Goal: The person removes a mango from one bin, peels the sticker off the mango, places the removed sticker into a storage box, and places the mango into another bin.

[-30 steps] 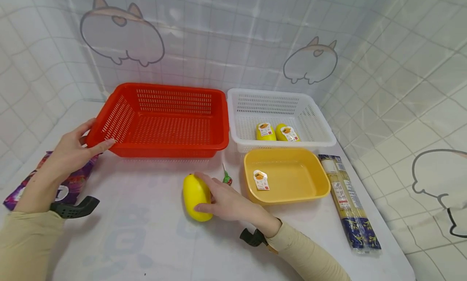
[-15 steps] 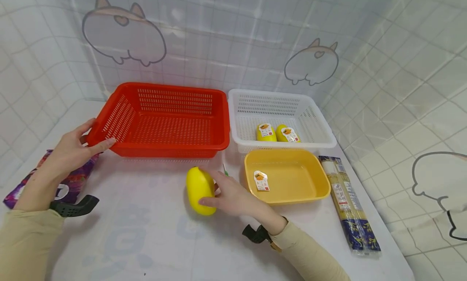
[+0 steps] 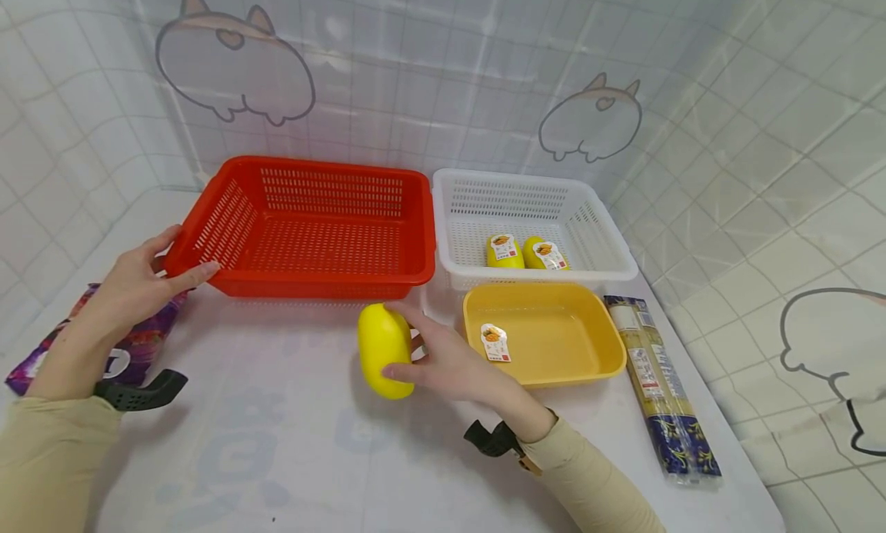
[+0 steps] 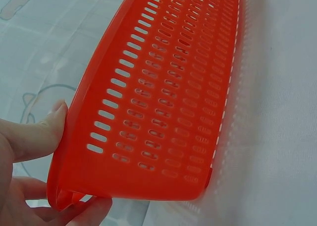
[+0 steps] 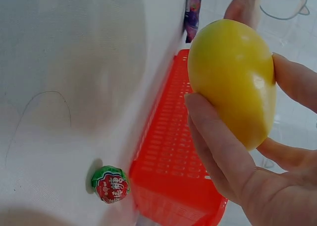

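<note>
Just moved the yellow fruit [image 3: 382, 352] closer to the near wall of the red basket [image 3: 318, 285] than half a second ago. Now held, by the look of it, clear of the table [image 3: 298, 456], in front of the red basket's right half and outside it. Pinched between the curled fingers and thumb of the right hand [image 3: 453, 364]. Meaning, as a judgement, firmly in hand and being carried rather than resting. Unchanged at the red basket's left end: gripping its rim between thumb and fingers with the left hand [image 3: 138, 287]. Now hidden from the head view but plain in the right wrist view, near the red basket: a wrapped lollipop [image 5: 110, 184]. To the red basket's right, a white basket [image 3: 602, 274] with two labelled fruits [image 3: 505, 258] inside; nearer than that, right of the red basket's near corner, a yellow tray [image 3: 554, 344]. In front of the red basket's left end, a purple packet [image 3: 155, 325]
</note>
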`<state>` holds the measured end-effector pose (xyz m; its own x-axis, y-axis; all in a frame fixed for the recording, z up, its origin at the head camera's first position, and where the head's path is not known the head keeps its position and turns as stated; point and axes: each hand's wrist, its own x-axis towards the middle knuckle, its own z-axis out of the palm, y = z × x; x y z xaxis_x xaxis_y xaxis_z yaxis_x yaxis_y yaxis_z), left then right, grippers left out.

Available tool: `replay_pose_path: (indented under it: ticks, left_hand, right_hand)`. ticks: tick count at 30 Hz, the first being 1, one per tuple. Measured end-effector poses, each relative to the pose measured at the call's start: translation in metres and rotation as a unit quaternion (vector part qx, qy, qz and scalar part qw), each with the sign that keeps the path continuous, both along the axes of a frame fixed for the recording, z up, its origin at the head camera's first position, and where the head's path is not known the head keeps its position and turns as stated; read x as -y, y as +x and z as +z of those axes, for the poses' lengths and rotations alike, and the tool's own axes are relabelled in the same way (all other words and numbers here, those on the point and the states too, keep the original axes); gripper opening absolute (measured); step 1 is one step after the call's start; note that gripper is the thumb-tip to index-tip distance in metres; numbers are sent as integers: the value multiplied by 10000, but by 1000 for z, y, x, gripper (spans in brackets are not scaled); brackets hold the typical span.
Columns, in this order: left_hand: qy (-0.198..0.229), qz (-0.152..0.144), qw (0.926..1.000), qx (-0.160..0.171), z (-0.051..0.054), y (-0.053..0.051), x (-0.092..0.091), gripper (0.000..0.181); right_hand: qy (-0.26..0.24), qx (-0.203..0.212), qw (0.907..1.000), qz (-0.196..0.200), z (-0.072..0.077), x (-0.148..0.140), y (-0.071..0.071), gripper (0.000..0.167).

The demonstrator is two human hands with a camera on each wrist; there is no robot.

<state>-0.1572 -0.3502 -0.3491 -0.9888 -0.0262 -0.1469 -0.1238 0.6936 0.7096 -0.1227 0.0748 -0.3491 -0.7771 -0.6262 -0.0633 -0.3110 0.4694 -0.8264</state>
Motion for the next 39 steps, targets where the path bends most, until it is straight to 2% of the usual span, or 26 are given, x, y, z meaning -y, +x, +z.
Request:
replay_pose_path:
  ticks: [13,20,31,39]
  left_hand:
    - [125,75,9999,26,-3,1,-1,102]
    - [150,55,9999,44,-2,1,-1,102]
    - [167,115,9998,15,-2,2,0,102]
    - [207,126,9997,-62,0,3,-5,102]
  right_hand:
    - [-361,317,9988,22,5,2,4,77]
    - [-604,496,9968,147,13,9,6,76]
    - [-651,506,9965,151,20,23,2,76]
    - [-789,413,9952,401,24,33,0,77]
